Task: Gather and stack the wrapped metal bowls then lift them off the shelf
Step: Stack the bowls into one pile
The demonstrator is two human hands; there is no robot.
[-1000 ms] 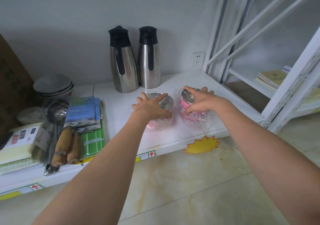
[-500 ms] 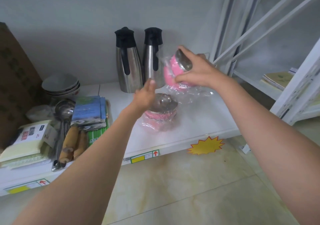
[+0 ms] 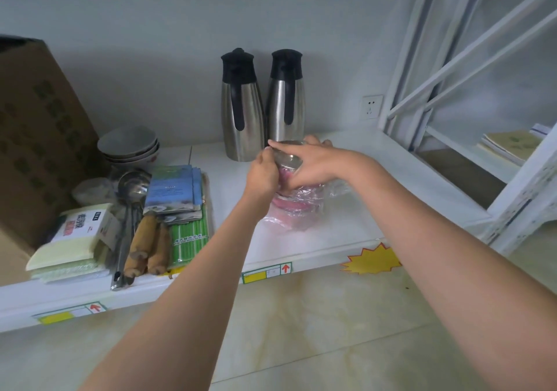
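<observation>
Two wrapped metal bowls with pink sides, each in clear plastic film, now stand one on top of the other on the white shelf point(image 3: 346, 234). The upper bowl point(image 3: 289, 157) shows its shiny metal base between my hands. The lower bowl point(image 3: 297, 207) sits on the shelf with crumpled film around it. My right hand point(image 3: 310, 161) lies over the top bowl with fingers curled around it. My left hand point(image 3: 263, 173) presses against the left side of the stack, fingers closed on it.
Two steel thermos jugs point(image 3: 242, 107) stand just behind the bowls. To the left lie booklets point(image 3: 174, 189), a green packet point(image 3: 188, 237), ladles point(image 3: 131, 186), wooden handles, stacked ceramic bowls point(image 3: 129, 145) and a cardboard box point(image 3: 36, 137). A white rack point(image 3: 512, 198) stands at right.
My right hand has brought its wrapped bowl down from the air onto the bowl on the shelf. My left hand has shifted from that bowl's top to the side of the stack.
</observation>
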